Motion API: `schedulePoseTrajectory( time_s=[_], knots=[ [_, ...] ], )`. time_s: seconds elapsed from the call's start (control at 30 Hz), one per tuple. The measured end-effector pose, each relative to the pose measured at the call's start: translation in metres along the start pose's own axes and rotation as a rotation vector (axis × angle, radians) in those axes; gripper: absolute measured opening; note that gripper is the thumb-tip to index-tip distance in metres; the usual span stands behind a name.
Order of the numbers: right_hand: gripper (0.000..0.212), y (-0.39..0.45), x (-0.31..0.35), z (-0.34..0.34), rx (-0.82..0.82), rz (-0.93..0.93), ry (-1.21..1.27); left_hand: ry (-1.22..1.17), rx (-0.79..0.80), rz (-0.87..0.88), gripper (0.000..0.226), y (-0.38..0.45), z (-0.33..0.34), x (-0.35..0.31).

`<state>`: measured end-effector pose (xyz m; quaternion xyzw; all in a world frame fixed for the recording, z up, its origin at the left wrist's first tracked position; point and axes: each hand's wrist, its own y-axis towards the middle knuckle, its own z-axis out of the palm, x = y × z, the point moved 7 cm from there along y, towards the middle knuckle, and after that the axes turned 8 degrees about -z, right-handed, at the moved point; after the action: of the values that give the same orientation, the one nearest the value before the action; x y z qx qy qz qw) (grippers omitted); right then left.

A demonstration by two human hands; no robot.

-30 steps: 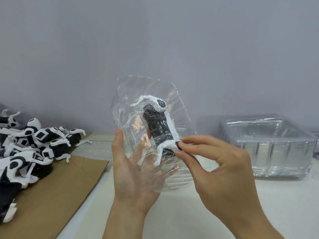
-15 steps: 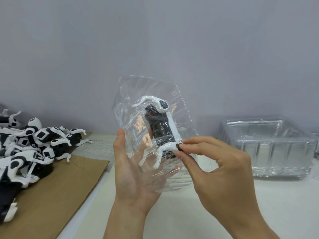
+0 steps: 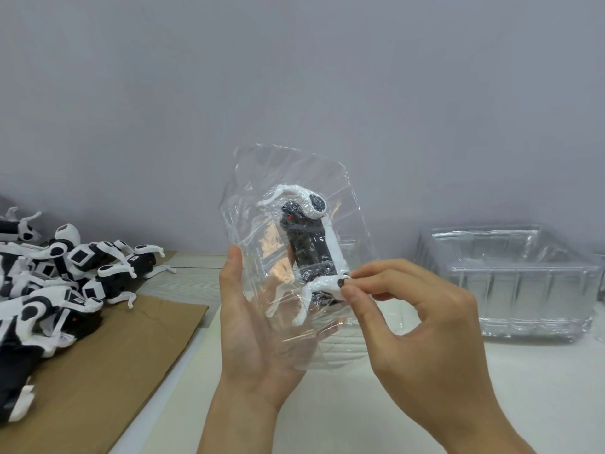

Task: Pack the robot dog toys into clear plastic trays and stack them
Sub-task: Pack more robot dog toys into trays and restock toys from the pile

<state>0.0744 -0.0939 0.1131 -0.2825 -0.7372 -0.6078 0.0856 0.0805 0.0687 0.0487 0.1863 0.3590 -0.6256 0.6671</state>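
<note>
Seating step in hand: left hand holds a clear plastic tray up in front of the wall, tilted near upright, palm behind it with thumb along the left edge and fingers spread flat behind the plastic, a cradle more than a clamp. One robot dog toy lies in the tray, black body running lengthwise, white legs at top and bottom. Right hand has thumb and forefinger pinched on the toy's lower leg joint, other fingers loosely curled; looks like it's pressing or nudging that end into its pocket. Can't tell if the toy is fully seated, too much glare on the plastic. Next move likely: confirm the legs sit in the mould, then carry the tray to the stack of clear trays far right on the white table. Unpacked toys pile sits left on brown cardboard, so plenty left to do.
</note>
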Motion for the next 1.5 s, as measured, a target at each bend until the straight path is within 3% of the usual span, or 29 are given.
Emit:
schedulePoseTrajectory(
  time_s=[0.17,0.27,0.3,0.47,0.57,0.93,1.13,1.5],
  knots=[
    [0.021,0.002,-0.004,-0.008,-0.066,0.055,-0.042,0.043,0.201,-0.127,0.072,0.001,0.016,0.012],
    [0.012,0.002,-0.007,-0.017,-0.153,0.103,-0.027,0.099,0.279,-0.176,0.076,-0.002,0.025,0.017],
    [0.006,0.002,-0.008,-0.019,-0.178,0.117,-0.008,0.144,0.27,-0.188,0.079,-0.002,0.025,0.019],
    [0.019,0.002,-0.009,-0.025,-0.241,0.123,0.018,0.187,0.273,-0.213,0.088,-0.002,0.024,0.022],
    [0.02,0.002,-0.01,-0.026,-0.241,0.111,-0.02,0.172,0.333,-0.252,0.083,-0.004,0.027,0.025],
    [0.024,0.001,-0.012,-0.028,-0.245,0.083,-0.04,0.235,0.307,-0.238,0.07,0.002,0.022,0.026],
    [0.03,0.002,-0.006,-0.027,-0.259,0.041,-0.063,0.28,0.208,-0.149,0.079,0.006,0.017,0.025],
    [0.028,-0.001,-0.014,-0.024,-0.263,0.108,0.016,0.208,0.276,-0.214,0.08,-0.001,0.025,0.026]
  ],
)
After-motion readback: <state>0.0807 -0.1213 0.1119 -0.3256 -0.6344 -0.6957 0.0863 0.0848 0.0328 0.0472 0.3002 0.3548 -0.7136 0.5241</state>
